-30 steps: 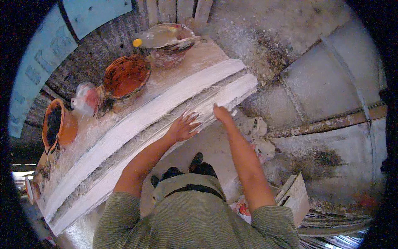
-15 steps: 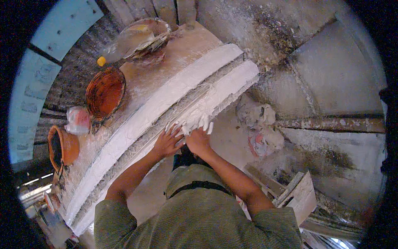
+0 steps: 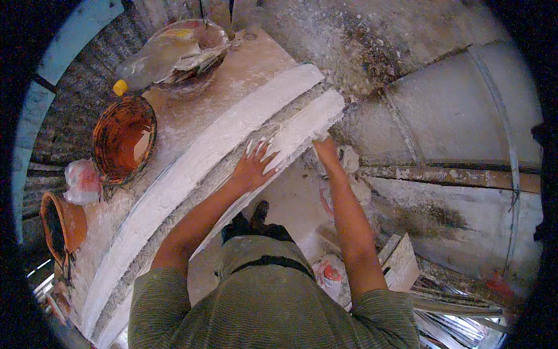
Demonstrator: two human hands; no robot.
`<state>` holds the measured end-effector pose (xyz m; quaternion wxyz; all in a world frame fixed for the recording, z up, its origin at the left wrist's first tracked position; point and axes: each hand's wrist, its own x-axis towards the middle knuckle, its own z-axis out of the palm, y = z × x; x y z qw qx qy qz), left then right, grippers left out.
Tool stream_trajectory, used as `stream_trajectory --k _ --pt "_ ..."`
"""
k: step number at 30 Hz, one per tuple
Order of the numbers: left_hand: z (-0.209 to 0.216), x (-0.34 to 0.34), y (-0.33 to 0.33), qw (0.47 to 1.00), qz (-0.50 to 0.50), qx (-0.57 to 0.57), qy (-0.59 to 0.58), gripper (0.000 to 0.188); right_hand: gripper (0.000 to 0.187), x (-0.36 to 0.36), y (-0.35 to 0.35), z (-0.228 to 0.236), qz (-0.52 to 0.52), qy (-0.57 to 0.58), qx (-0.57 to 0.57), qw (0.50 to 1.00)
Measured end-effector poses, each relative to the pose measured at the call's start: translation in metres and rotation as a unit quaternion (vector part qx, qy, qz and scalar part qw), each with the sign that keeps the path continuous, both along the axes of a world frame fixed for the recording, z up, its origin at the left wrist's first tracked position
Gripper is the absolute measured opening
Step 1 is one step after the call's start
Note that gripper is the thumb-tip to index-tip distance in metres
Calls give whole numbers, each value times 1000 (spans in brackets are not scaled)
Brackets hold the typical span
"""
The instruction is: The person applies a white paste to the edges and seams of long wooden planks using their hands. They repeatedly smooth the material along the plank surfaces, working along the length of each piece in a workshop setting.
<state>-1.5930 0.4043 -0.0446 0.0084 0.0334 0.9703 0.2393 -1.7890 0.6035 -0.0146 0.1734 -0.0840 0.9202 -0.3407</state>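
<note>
A long, curved white plaster moulding lies diagonally across the table, with a rough, fibrous groove between its two smooth bands. Flat on its near band rests my left hand, fingers spread and fingertips smeared white. My right hand touches the near edge of the same moulding, close to its far right end. Its fingers are bunched there and blend with the white material, so I cannot make out their pose or anything in them.
On the wooden table are an orange bowl, an orange pot, a clear bag, and a plastic bottle with a yellow cap on a crusted basin. Boards lean at right. Crumpled bags lie on the floor.
My right hand has left my left hand's side and moved right along the moulding to its near edge. The left hand has shifted slightly up the moulding. The view has moved too.
</note>
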Motion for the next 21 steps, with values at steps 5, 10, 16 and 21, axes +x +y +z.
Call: stream_trajectory --k 5,10,16,21 --pt "16 58 -9 996 -41 -57 -62 58 56 38 -3 -69 -71 27 -115 990" --pt "27 77 -13 996 -57 -40 -59 59 60 51 -12 -85 -61 -87 -94 990" --pt "33 78 2 991 50 -14 -127 61 57 33 -3 -73 -51 -146 -88 984" --pt "47 68 35 969 231 -8 -91 60 47 1 12 -70 18 -483 -141 864"
